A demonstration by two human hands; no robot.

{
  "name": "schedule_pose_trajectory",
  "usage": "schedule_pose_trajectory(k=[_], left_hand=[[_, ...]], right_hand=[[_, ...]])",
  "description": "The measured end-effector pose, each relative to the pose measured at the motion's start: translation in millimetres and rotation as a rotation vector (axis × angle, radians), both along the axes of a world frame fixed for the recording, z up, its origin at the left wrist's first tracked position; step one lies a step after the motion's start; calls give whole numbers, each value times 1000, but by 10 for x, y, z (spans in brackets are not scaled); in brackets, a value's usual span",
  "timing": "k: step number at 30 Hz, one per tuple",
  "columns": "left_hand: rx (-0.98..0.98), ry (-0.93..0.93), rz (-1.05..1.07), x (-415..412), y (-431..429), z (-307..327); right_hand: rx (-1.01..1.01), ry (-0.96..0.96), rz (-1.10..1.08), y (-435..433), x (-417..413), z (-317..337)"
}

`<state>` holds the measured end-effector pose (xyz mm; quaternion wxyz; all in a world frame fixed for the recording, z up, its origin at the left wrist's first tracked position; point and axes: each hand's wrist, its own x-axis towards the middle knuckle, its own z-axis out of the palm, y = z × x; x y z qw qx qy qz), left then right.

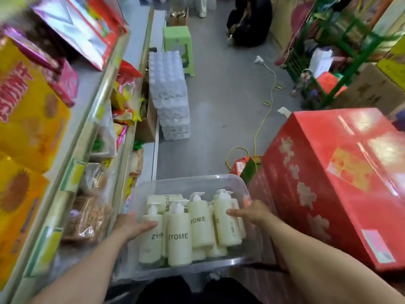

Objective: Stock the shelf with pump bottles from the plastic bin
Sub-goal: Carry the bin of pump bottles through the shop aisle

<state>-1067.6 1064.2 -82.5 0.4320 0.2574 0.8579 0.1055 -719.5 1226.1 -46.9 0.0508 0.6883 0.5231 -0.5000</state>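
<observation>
Shop aisle — grey floor (221, 99), green stool (177, 35)

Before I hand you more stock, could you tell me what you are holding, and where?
The left hand and right hand grip the plastic bin by its opposite side rims, thumbs over the pump bottles.
</observation>
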Motion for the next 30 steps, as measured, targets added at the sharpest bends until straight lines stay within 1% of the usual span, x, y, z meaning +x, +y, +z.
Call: schedule_pose_trajectory(k=[2,5,10,12,17,22,24,30], left_hand=[[6,5,63,-186,401,44],[11,-16,72,-345,1042,354],[67,-13,8,-975,2243,286],[96,-27,24,-1227,2731,274],[177,-61,7,-1749,3882,413],[92,36,-4,-2110,4924,614],[87,44,43,-2214,5279,658],[172,0,322,-2418,6077,713]], right_hand=[[37,11,37,521,-256,87],[71,-22,101,1288,-622,155],[100,-101,137,2509,-1223,108],[97,-115,120,2962,-1450,108],[111,-139,122,4028,-1974,349],[137,-119,162,5212,-2395,472],[144,-106,212,5737,-2579,514],[193,-98,408,7251,-3315,858]])
